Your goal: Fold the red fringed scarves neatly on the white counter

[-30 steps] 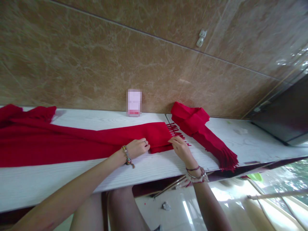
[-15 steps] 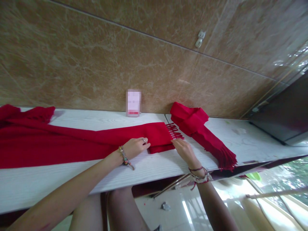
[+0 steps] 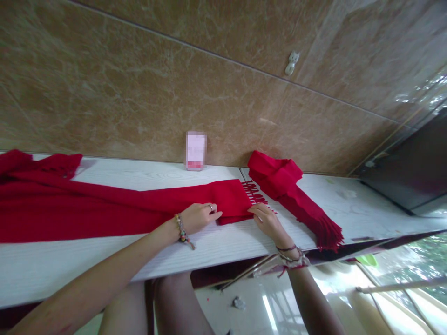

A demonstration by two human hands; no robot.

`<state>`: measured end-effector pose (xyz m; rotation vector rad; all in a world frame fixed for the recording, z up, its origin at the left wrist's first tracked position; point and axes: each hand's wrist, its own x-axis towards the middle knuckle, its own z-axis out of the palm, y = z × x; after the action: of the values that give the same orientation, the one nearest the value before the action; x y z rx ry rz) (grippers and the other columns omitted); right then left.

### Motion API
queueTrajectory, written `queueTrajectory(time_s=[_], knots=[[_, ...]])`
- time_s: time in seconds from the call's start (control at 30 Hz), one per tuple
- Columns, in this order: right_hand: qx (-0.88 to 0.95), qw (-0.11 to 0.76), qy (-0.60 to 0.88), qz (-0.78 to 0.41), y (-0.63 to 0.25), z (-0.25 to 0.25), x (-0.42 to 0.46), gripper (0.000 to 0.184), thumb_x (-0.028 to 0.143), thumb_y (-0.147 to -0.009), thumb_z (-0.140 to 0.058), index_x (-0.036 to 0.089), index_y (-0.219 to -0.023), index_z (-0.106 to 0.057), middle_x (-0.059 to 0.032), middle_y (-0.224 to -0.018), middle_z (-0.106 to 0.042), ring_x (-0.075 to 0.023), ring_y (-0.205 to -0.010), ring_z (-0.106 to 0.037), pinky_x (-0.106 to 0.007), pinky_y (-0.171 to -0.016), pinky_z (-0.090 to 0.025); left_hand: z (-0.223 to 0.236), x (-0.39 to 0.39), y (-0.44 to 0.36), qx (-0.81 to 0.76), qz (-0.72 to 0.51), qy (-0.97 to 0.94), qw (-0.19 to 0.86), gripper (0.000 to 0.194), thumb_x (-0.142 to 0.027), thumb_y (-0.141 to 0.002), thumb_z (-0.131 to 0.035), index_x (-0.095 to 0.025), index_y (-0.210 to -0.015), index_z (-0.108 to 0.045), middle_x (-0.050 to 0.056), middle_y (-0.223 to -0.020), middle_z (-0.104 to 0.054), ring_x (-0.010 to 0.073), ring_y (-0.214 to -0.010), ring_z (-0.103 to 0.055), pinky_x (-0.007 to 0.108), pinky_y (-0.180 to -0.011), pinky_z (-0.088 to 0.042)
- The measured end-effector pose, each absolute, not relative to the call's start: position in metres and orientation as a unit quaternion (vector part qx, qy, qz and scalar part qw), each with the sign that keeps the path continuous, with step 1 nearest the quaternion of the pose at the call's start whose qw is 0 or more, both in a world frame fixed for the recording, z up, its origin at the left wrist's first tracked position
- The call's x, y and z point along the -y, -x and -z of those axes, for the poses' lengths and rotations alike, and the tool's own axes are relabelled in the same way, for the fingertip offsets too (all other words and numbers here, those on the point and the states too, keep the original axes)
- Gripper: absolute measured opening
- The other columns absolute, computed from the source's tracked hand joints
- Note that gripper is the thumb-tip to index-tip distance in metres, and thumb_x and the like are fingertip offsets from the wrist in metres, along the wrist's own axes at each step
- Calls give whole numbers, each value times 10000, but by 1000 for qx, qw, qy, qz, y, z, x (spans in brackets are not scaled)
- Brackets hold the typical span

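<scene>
A long red scarf [image 3: 104,209] lies across the white tabletop, with its right end folded over on itself and its fringe pointing right. My left hand [image 3: 198,217], with a ring and a beaded bracelet, pinches the near edge at the left side of the folded part. At the fringed corner, my right hand [image 3: 269,223] has its thumb and fingers closed on the scarf's edge. Just beyond it on the right lies a second red scarf [image 3: 279,179], folded in a bend, its fringe hanging toward the front edge.
A small pale pink box-like thing [image 3: 195,150], blurred out, leans by the brown marble wall [image 3: 146,93]. A dark appliance-like block [image 3: 412,167] stands at the far right of the white tabletop [image 3: 157,251]. My legs are under the front edge.
Both hands keep nearly the same places on the folded end. My right hand's fingers have shifted slightly at the fringed corner, and the camera view has moved a little.
</scene>
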<state>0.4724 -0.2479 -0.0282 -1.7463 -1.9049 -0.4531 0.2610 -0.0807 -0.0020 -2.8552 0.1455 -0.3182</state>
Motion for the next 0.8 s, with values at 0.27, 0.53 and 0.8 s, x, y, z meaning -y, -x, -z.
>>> queueTrajectory(time_s=[0.27,0.53,0.8], knots=[[694,204,653,223,-470,25,249,230,70,-770,-390,180,-733,-588,-38,-644,-559,-145,-604,-507,-254,-561,-419,8,84,-264,-73,53,987,135,233,-117,-832,-424,-194,-1000,-567,31,-794,-569,127,-659,-532,214,-476,-361],[700,297,640,112,-470,22,248,249,17,-621,-396,189,-685,-564,-42,-719,-576,-162,-706,-536,-288,-631,-454,7,86,-263,-79,66,990,95,332,-111,-778,-483,-221,-1087,-530,25,-814,-537,127,-675,-518,219,-524,-379],[715,242,653,69,-465,-16,163,150,105,-761,-477,142,-821,-609,-76,-852,-632,-175,-840,-564,-314,-799,-429,9,90,-263,-72,87,991,77,252,-158,-782,-490,-207,-1020,-558,44,-908,-558,149,-751,-530,234,-565,-419]])
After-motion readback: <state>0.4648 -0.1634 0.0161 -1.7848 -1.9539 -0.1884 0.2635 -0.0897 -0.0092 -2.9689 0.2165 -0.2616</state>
